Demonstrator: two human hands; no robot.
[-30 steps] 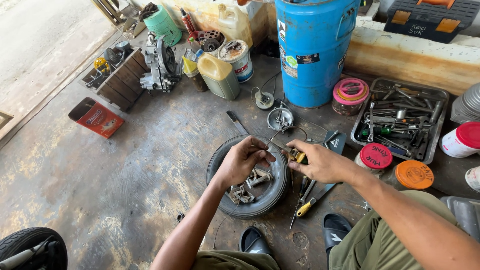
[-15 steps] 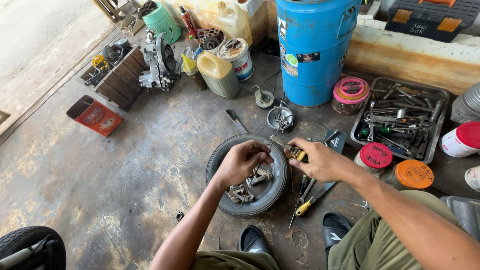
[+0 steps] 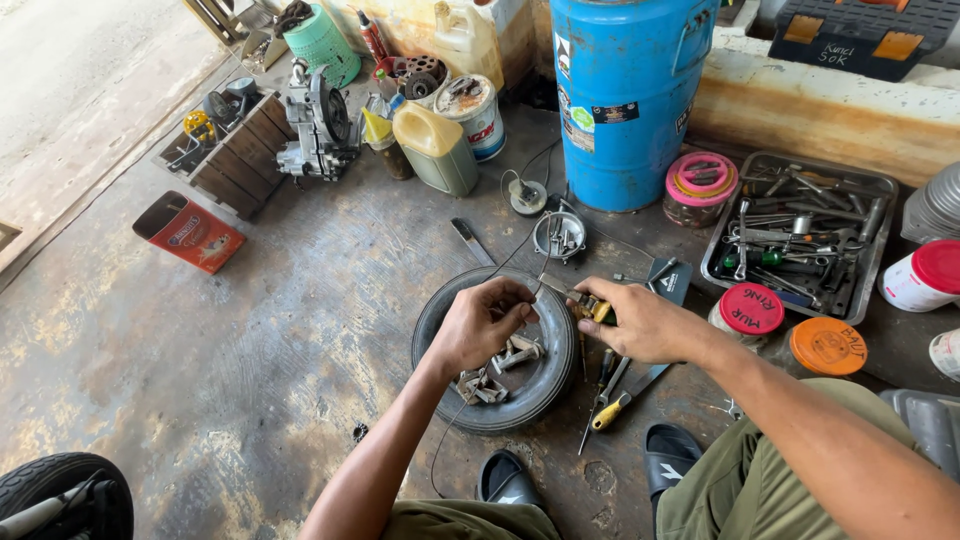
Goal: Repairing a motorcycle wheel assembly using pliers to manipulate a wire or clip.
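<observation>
L hand (image 3: 482,322): fingertips pinched together on a thin dark wire (image 3: 520,250), prob. to keep it taut. R hand (image 3: 640,320): fingers clamped round yellow-handled pliers (image 3: 590,308), nose aimed at the L pinch, just apart; jaw state can't tell. Both hover over a small black rubber tyre (image 3: 440,310) lying flat on the concrete floor (image 3: 300,330), its hollow serving as a dish for loose grey metal bits (image 3: 500,365). Yellow-grip screwdrivers (image 3: 607,400) lie beside the rim w/in reach. Further out: dented metal tray (image 3: 880,200) of tools, blue plastic drum (image 3: 625,100), smooth, upright.
</observation>
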